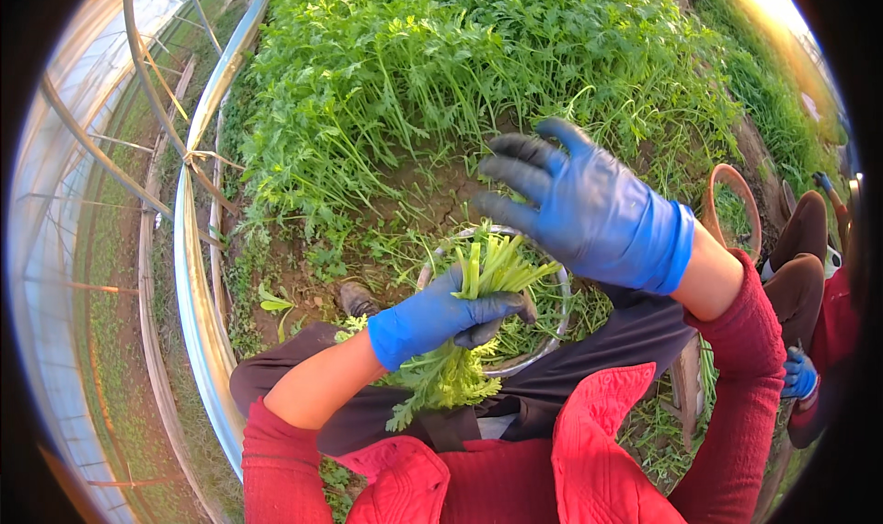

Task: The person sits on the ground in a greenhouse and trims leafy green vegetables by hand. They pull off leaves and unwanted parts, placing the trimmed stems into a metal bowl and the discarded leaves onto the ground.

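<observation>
My left hand (441, 317), in a blue glove with a darkened palm side, grips a bunch of leafy greens (500, 265) over my lap. Its cut stems point up and away from me, while the lobed leaves hang below the fist. Above and right of the stems, my gloved right hand (572, 186) is raised with its fingers apart, and no object shows in it. Its palm side is hidden. Under both hands stands a round tub (562, 310) with a pale rim, partly covered by the hands and bunch. Loose green stalks and leaves lie in it.
A dense bed of the same greens (428, 61) grows ahead. On the left run a plastic sheet edge (186, 262) and curved metal hoops (138, 41). An orange-brown basket (714, 206) stands at right, near a co-worker's knee (800, 282) and gloved hand (800, 373). A wooden stool (686, 386) is beside me.
</observation>
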Demonstrator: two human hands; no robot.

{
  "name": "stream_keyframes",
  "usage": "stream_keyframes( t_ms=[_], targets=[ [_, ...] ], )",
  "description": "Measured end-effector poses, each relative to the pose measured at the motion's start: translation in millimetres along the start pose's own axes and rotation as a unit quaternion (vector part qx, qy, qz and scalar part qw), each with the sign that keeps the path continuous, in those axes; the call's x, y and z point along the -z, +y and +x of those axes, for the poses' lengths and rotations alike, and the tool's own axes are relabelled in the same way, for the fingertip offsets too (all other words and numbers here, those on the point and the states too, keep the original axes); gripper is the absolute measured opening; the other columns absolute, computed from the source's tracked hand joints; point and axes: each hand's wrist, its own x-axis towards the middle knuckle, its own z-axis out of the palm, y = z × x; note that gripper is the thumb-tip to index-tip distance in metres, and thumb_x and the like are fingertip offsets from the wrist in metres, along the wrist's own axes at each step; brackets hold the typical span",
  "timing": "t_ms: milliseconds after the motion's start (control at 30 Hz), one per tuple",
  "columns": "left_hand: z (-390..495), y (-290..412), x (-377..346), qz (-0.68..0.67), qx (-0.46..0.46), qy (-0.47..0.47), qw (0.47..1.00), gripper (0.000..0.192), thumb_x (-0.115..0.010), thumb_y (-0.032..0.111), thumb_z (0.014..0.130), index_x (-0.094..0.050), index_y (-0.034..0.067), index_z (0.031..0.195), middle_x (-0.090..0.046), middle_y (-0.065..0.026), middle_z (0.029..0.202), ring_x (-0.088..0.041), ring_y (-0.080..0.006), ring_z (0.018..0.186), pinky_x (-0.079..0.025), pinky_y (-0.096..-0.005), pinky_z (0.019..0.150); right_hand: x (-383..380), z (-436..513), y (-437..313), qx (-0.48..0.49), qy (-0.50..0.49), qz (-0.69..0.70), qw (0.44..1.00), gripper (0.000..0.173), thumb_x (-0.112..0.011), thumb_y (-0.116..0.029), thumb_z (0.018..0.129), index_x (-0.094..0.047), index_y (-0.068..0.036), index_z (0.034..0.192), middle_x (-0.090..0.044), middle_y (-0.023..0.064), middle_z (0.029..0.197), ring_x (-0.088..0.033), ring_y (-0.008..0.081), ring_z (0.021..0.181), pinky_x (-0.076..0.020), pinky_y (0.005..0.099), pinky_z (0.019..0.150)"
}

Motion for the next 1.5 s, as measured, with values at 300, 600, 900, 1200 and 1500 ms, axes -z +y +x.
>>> stream_keyframes(
  t_ms=[300,600,900,1200,1500],
  targets=[
    [-1.2,6.3,-6.6,0.004,-0.037,0.017,0.999,0.025,-0.058,0.023,0.095,-0.064,0.000,0.103,-0.047,0.0021,0.056,-0.041,-0.0041,0.045,-0.027,-0.0201,0.040,-21.5,5.4,-7.1,-0.263,0.085,0.335,0.901,0.017,-0.062,-0.020,0.082,-0.065,-0.003,0.082,-0.064,0.0089,0.075,-0.062,0.0189,0.072,-0.0482,0.0331,0.071],
    [-10.8,11.8,-2.4,0.013,-0.030,0.055,0.998,0.028,-0.058,0.023,0.093,-0.063,-0.002,0.103,-0.045,0.0028,0.054,-0.038,-0.0049,0.044,-0.030,-0.0207,0.044,-1.2,-27.1,-1.1,-0.197,-0.027,0.188,0.962,0.050,-0.059,-0.010,0.079,-0.052,-0.007,0.129,-0.057,0.0179,0.113,-0.057,0.0357,0.103,-0.0440,0.0431,0.092],
    [-10.3,15.9,-7.7,-0.035,-0.089,0.070,0.993,0.034,-0.061,0.027,0.092,-0.062,-0.005,0.102,-0.044,0.0029,0.054,-0.042,-0.0070,0.048,-0.033,-0.0232,0.046,-18.4,-7.1,-21.1,-0.296,0.070,0.228,0.925,0.013,-0.056,-0.012,0.083,-0.066,-0.004,0.085,-0.066,0.0094,0.077,-0.064,0.0241,0.074,-0.0493,0.0374,0.070],
    [-14.7,16.0,2.7,-0.091,-0.214,0.140,0.962,0.032,-0.053,0.030,0.098,-0.058,-0.002,0.102,-0.041,0.0037,0.055,-0.039,-0.0072,0.047,-0.040,-0.0263,0.055,-51.7,-40.8,-15.9,-0.292,-0.057,0.588,0.752,0.064,-0.071,-0.031,0.084,-0.047,-0.004,0.137,-0.055,0.0181,0.134,-0.050,0.0262,0.126,-0.0383,0.0358,0.107],
    [-6.8,9.4,19.3,-0.188,-0.265,0.150,0.934,0.030,-0.057,0.025,0.096,-0.058,-0.001,0.109,-0.067,-0.0098,0.089,-0.064,-0.0237,0.088,-0.051,-0.0389,0.086,-101.2,-42.5,-49.5,-0.296,0.014,0.794,0.531,0.067,-0.075,-0.025,0.082,-0.046,-0.001,0.138,-0.056,0.0131,0.131,-0.056,0.0183,0.113,-0.0443,0.0326,0.099]
  ],
)
